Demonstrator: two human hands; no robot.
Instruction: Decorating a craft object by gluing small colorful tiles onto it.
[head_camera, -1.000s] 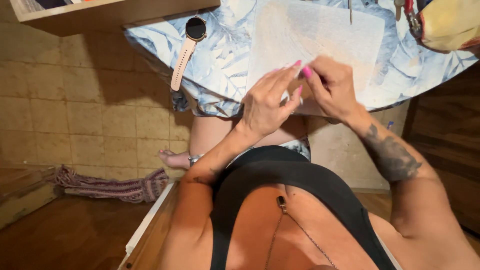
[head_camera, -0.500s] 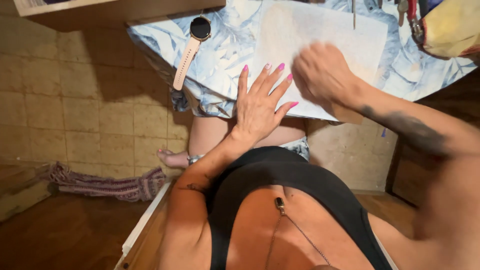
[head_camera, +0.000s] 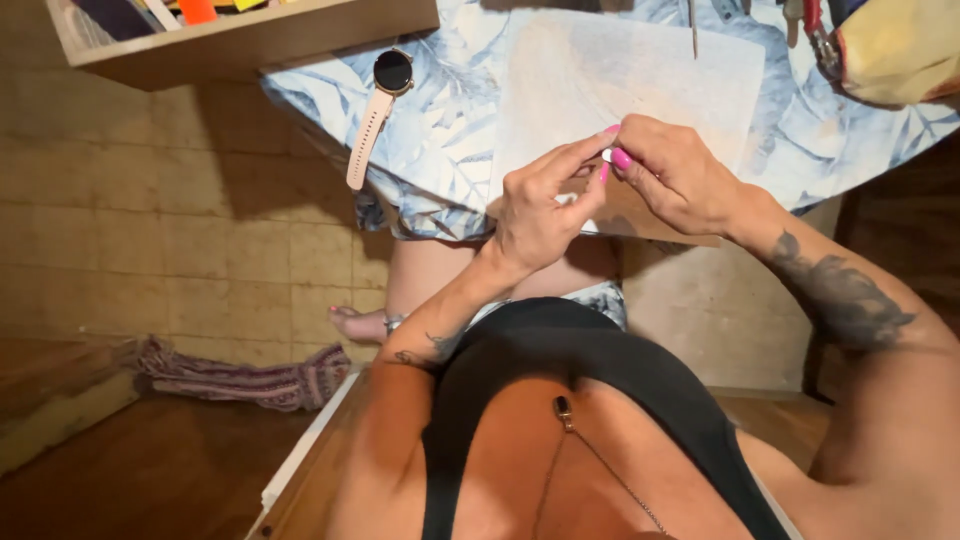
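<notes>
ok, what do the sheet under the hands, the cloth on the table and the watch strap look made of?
Sheet: looks like thin paper or card, matte off-white, lying flat with a straight edge.
Cloth: seems woven fabric, matte, blue leaf print, draping softly over the table edge.
Watch strap: probably silicone or rubber, smooth pale pink, bending loosely.
Both hands, left hand and right hand, pinch something too small to tell.

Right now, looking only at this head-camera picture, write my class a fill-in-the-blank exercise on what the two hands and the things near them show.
1. The left hand and right hand meet over a pale ____ board.
2. The fingernails are painted ____.
3. The watch lies to the ____ of the board.
4. The cloth under the watch has a blue ____ pattern.

Missing words: square; pink; left; leaf
</notes>
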